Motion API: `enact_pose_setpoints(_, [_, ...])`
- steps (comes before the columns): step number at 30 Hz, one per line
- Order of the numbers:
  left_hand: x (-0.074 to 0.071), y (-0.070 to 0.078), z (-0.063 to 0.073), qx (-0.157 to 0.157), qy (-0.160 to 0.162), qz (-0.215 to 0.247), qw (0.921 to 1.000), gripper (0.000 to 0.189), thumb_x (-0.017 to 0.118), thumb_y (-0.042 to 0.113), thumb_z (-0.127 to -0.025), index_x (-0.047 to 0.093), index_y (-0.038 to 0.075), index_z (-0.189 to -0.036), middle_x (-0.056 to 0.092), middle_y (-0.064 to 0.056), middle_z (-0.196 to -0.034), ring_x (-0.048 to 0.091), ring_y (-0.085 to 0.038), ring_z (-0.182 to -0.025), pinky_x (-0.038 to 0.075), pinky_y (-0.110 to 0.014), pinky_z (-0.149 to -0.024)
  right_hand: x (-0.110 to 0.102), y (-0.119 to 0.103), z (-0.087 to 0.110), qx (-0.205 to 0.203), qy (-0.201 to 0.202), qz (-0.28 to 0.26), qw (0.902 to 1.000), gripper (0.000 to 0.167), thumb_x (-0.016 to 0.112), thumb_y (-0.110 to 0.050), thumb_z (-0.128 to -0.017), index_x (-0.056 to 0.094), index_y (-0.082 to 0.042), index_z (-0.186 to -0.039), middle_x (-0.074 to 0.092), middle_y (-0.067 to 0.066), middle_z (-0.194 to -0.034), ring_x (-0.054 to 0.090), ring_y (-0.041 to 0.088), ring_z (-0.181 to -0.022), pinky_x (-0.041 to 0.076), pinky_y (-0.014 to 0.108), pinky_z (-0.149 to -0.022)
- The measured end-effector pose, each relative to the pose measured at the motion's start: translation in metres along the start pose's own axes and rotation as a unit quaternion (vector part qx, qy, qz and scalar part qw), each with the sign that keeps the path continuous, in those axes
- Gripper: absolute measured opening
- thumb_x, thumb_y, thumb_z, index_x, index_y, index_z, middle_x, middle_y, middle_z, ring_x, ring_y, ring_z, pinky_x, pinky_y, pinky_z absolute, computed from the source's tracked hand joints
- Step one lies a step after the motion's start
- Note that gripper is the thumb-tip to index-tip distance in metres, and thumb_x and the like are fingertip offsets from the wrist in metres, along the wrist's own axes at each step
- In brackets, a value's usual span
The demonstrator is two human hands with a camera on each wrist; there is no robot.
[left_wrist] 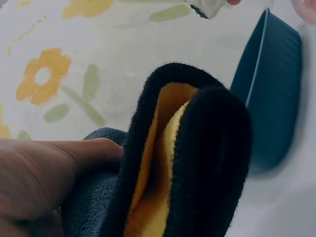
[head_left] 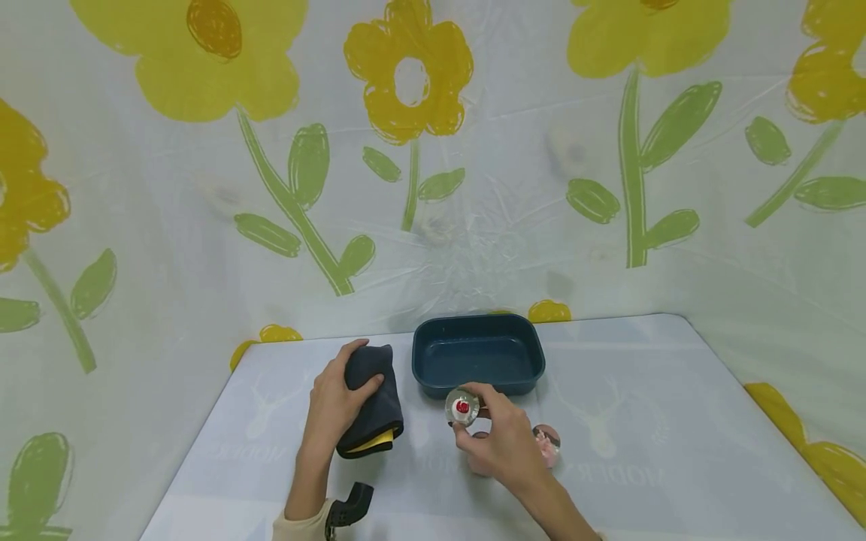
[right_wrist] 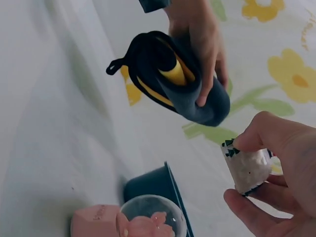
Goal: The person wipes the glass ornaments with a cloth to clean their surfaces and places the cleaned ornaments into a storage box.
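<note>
Nearest, toward 7 o'clock in the head view, a pale sleeve (head_left: 301, 527) and a black bracket (head_left: 352, 505) sit at the left wrist. Toward 5 o'clock of centre, a pink piece (head_left: 477, 463) stands mostly hidden behind the right hand (head_left: 502, 442), with a pink globe (head_left: 547, 448) just beyond that hand at its 3 o'clock. The right hand's thumb and fingers pinch a trinket (head_left: 462, 406) by its edges, clear of the table (head_left: 629, 458); it shows a red centre from above (and a pearly side with dark trim in the right wrist view). The left hand (head_left: 336, 397) has its thumb and fingers clamped round a folded cloth (head_left: 380, 412), dark grey, black-edged and yellow inside; I cannot tell whether its lower end meets the table. Farther off is a dark blue tub (head_left: 478, 361): from it the cloth lies at 8 o'clock, while the trinket is at about 6, overlapping its near rim in the head view. Behind everything, at 12 o'clock, hangs a white curtain (head_left: 501, 188) with yellow flowers and green stems.
</note>
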State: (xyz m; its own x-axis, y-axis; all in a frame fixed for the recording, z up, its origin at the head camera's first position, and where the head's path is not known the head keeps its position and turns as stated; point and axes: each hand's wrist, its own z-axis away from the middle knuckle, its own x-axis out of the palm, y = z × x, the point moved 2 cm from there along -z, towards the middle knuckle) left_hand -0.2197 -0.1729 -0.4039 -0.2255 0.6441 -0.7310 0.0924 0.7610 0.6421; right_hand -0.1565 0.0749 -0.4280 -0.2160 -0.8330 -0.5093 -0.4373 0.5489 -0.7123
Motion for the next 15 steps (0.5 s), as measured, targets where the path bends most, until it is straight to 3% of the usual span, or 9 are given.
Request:
enact_pose_setpoints(4, [-0.002,0.005,0.003,-0.001,-0.005,0.014,0.9999,0.063,0.077,0.028,-0.085,0.048,0.027,-0.141,0.059,-0.017,-0.135,0.06,-0.037,-0.115,0.05,-0.056,-0.092,-0.007,0.005,-0.002,-0.02,0.019,-0.001,0.9996,0.049,0.083,-0.005,-0.07,0.063,-0.015,-0.113,0.068,-0.007,-0.103,0.065,0.005,-0.087,0.057,0.021,-0.077])
enact_pose_setpoints(8, [-0.002,0.01,0.006,0.003,-0.013,0.024,0.9996,0.064,0.077,0.028,-0.084,0.048,0.029,-0.141,0.058,-0.016,-0.137,0.06,-0.036,-0.117,0.05,-0.056,-0.093,-0.013,0.009,-0.003,-0.001,0.024,-0.014,0.9996,0.048,0.085,-0.009,-0.071,0.063,-0.015,-0.114,0.067,-0.008,-0.107,0.064,0.002,-0.087,0.057,0.019,-0.077])
enact_pose_setpoints(11, [-0.003,0.012,0.008,0.008,-0.014,0.029,0.9994,0.065,0.077,0.027,-0.084,0.048,0.028,-0.142,0.058,-0.017,-0.137,0.06,-0.036,-0.116,0.05,-0.056,-0.092,-0.017,0.012,-0.003,0.015,0.025,-0.038,0.9988,0.048,0.085,-0.009,-0.072,0.062,-0.014,-0.115,0.065,-0.005,-0.109,0.065,0.005,-0.09,0.057,0.019,-0.078])
enact_pose_setpoints(15, [-0.003,0.013,0.01,0.007,-0.019,0.037,0.9991,0.064,0.077,0.028,-0.084,0.048,0.03,-0.141,0.059,-0.017,-0.135,0.061,-0.036,-0.114,0.052,-0.054,-0.089,-0.021,0.016,-0.004,0.003,0.027,-0.069,0.9972,0.048,0.084,-0.006,-0.074,0.061,-0.013,-0.115,0.062,0.0,-0.109,0.066,0.01,-0.093,0.057,0.021,-0.08])
